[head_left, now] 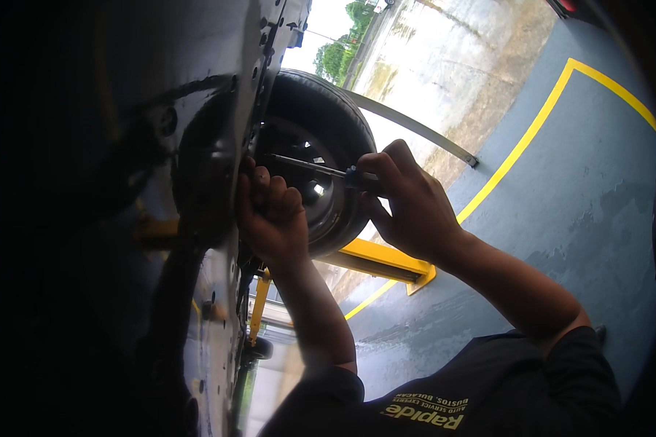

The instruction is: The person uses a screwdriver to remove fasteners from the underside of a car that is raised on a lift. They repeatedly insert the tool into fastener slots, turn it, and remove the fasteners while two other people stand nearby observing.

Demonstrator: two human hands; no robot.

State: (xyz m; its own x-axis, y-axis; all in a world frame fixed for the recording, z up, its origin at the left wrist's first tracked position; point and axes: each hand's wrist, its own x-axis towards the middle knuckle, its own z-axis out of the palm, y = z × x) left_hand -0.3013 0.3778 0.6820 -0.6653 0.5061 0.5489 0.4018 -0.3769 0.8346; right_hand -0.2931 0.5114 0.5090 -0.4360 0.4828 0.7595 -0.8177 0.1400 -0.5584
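Note:
My right hand [415, 204] grips a screwdriver [310, 165] by its handle, with the thin metal shaft pointing left toward the car's body edge. The tip ends in the dark just above my left hand [273, 215]. That hand is closed, its fingers curled against the edge of the glossy dark body panel [215, 156]; whatever they pinch, if anything, is hidden. Right behind both hands is a car wheel with a black tyre [353, 116] and a dark rim with bright gaps. Small holes and clips line the panel's edge [259, 65].
A yellow lift arm [386, 258] passes below the wheel, and another yellow part [259, 306] stands lower down. The blue-grey floor [561, 175] carries a yellow painted line [528, 138]. A long metal strip [415, 127] runs behind the wheel toward wet, bright concrete [444, 58].

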